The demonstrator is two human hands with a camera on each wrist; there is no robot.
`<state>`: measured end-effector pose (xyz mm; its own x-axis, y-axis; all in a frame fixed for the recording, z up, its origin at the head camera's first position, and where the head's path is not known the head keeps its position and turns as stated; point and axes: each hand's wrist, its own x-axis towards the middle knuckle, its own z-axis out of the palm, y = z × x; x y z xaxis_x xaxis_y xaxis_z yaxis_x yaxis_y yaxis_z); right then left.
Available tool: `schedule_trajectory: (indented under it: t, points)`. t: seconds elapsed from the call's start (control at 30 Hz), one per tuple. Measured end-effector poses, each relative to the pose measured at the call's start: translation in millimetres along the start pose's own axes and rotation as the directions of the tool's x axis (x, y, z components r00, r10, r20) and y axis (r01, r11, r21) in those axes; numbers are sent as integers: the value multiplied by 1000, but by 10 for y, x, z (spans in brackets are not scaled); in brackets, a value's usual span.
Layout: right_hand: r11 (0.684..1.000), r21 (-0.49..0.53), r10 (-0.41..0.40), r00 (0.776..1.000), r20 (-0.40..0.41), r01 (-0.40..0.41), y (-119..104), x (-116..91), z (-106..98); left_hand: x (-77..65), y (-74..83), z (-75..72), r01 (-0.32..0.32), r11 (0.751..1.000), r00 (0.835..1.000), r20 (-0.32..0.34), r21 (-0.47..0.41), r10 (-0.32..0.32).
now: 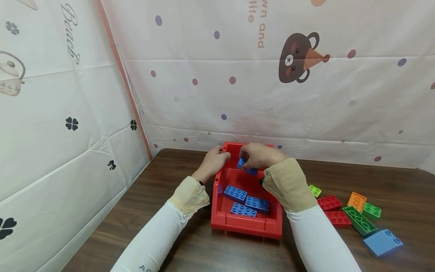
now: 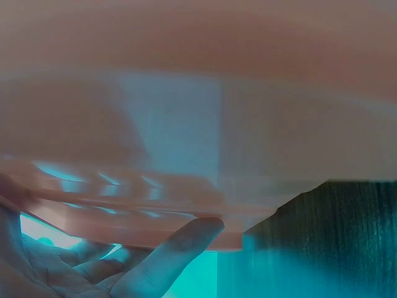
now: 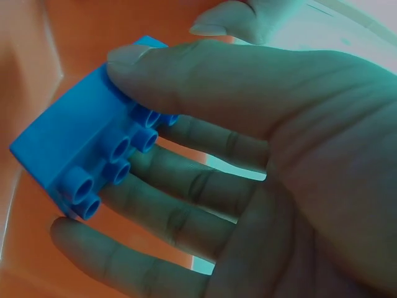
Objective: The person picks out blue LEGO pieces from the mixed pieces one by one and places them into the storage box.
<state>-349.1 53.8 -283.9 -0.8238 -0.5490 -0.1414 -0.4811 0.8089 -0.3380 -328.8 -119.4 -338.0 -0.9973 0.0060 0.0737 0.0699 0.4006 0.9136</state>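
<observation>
A screened-off space, room type unclear: a brown table (image 1: 190, 251) bordered by white sheets (image 1: 204, 98) printed with a bear (image 1: 292, 56) and clovers (image 1: 71, 123).

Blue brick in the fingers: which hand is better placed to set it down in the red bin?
Right, I'd judge: the right hand pinches the blue brick at the far end of the red bin, while the left hand grips the bin's left edge, better placed for steadying.

White-sleeved left arm (image 1: 153, 236) and white-sleeved right arm (image 1: 321, 236) reach up from bottom edge; near frame centre, bare left hand (image 1: 213, 163) grips, bare right hand (image 1: 261, 155) pinches.
</observation>
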Motion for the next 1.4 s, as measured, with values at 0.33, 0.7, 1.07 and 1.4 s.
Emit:
schedule_trajectory:
  t: [0.33, 0.7, 1.07, 1.4]
  points:
    - [997, 32, 69, 997, 35, -70, -34, -30, 53, -6, -11, -15, 4, 1000, 1000, 25, -8, -4]
    - [993, -33, 114, 991, 72, -111, -37, 7, 106, -9, -6, -15, 10, 1000, 1000, 20, 7, -10]
    - [989, -63, 136, 987, 81, -131, -75, -17, 143, -8, -4, -38, 15, 1000, 999, 41, -9, -15]
    - [987, -59, 158, 982, 108, -153, -100, -9, 150, -5, 9, -38, 8, 1000, 999, 34, 10, -8]
